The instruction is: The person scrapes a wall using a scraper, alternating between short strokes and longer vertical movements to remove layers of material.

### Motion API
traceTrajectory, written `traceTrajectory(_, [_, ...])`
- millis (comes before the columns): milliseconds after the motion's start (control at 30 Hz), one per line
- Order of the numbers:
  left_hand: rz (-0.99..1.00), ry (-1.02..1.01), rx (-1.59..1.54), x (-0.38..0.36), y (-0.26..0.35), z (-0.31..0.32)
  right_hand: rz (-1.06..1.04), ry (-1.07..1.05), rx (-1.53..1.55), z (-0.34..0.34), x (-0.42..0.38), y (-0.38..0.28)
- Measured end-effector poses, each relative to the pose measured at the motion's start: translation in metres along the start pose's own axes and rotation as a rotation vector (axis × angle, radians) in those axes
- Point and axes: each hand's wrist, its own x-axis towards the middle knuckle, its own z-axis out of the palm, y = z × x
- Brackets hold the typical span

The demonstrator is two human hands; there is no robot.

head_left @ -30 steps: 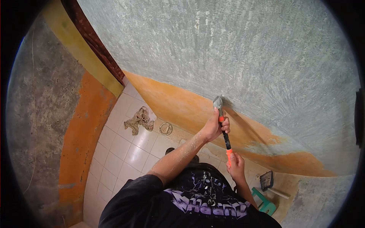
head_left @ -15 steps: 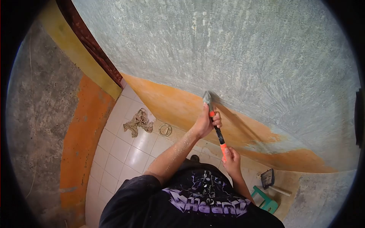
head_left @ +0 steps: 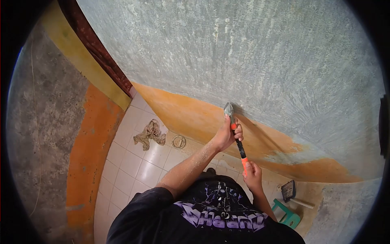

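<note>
A long-handled scraper [head_left: 239,142] with a black and orange handle slants up against the wall. Its grey, dusty head [head_left: 228,109] meets the wall near the line where grey surface gives way to orange paint. My left hand [head_left: 227,135] is closed around the upper handle just below the head, thumb laid along it. Lower down, my right hand [head_left: 252,175] grips the orange end of the handle. Pale dust clings to my left forearm. The grey wall [head_left: 203,53] carries many scratch marks, and an orange painted band [head_left: 178,106] runs beneath it.
On the tiled floor [head_left: 140,164] lie a crumpled cloth [head_left: 150,134] and a round ring-like object [head_left: 178,142]. A green plastic stool [head_left: 289,217] and a dark tray-like item [head_left: 288,191] stand at lower right. Another wall [head_left: 53,118] rises at left, beside a dark red curtain [head_left: 97,44].
The scraper and both hands appear slightly lower and farther right. The whole view has shifted a little the same way. Both hands keep their hold.
</note>
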Motion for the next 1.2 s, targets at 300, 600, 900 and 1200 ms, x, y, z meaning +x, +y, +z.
traceTrajectory(300, [0.031, -0.001, -0.006, -0.007, 0.035, -0.025, -0.064, -0.022, -0.066, 0.038, 0.019, 0.004])
traceTrajectory(600, [0.022, -0.039, -0.005, -0.014, 0.060, -0.047, -0.023, 0.002, -0.098, 0.069, 0.021, -0.001])
traceTrajectory(900, [0.051, -0.015, -0.052, -0.025, 0.106, -0.082, -0.067, 0.000, -0.203, 0.124, 0.038, -0.009])
traceTrajectory(1200, [0.031, -0.043, -0.006, -0.034, 0.136, -0.111, -0.040, 0.012, -0.184, 0.167, 0.046, 0.001])
